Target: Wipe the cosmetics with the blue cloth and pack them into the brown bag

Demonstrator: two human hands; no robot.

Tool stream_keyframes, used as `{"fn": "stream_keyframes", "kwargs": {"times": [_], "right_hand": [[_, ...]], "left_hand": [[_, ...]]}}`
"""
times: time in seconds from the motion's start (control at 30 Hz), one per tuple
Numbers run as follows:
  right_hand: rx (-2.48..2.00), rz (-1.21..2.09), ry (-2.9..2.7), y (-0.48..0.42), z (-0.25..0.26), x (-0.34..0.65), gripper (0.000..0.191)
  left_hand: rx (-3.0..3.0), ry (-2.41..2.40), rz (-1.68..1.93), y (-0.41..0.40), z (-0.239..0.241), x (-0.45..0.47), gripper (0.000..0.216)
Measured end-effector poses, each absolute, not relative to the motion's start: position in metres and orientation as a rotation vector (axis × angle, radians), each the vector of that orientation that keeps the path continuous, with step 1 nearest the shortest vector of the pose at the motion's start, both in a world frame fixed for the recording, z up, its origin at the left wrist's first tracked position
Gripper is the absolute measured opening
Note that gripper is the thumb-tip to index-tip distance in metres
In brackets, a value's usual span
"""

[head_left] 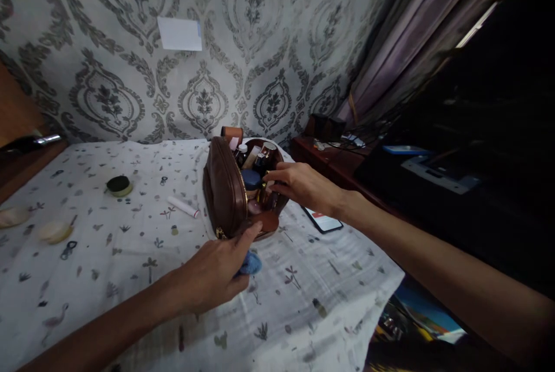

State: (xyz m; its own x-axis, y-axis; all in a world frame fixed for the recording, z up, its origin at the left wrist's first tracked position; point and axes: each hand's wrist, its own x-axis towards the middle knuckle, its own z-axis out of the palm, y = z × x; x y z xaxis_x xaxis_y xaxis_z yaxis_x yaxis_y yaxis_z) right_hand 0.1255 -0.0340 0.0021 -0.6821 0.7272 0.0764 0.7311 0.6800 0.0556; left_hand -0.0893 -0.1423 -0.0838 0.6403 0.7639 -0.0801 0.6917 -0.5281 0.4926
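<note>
Nearest, at about 6 o'clock, the left hand [214, 276] lies on the printed white cloth [303, 297] of the table, fingers curled around a small blue object [251, 264], thumb stretched up to press the near lip of the brown pouch [225, 190]. The pouch stands open just past it at the centre of the view, unzipped, packed with small bottles and tubes [255, 158].

From 4 o'clock the right hand [299, 184] comes in over the pouch's open mouth, its fingertips dipped among the things inside; whether they have pinched one I cannot tell. The two hands are apart, one at each side of the pouch.

Just beyond the right wrist, at 3 o'clock of the pouch, a phone [323, 220] lies flat. At 9 o'clock of the pouch rests a white tube [182, 207], further out a dark round compact [118, 185], and near the left edge two pale puffs [54, 231]. Behind the pouch at 12 o'clock stands an orange-brown cylinder [232, 133] against the patterned wallpaper [260, 43].
</note>
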Motion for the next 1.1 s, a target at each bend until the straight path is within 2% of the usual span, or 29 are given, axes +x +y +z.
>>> {"fn": "stream_keyframes", "kwargs": {"times": [0.37,0.67,0.93,1.1], "right_hand": [[-1.353,-0.439,-2.909,-0.053,0.01,0.119,0.022],[-1.379,-0.452,-2.903,-0.053,0.007,0.12,0.03],[-1.47,-0.447,-2.867,-0.054,0.006,0.116,0.029],[-1.343,-0.464,-2.759,-0.049,-0.005,0.123,0.028]], "left_hand": [[2.369,1.145,0.205,-0.144,-0.081,-0.088,0.081],[2.39,1.163,0.179,-0.145,-0.081,-0.089,0.083],[2.403,1.152,0.187,-0.145,-0.082,-0.089,0.082],[2.389,1.175,0.158,-0.145,-0.081,-0.089,0.082]]}}
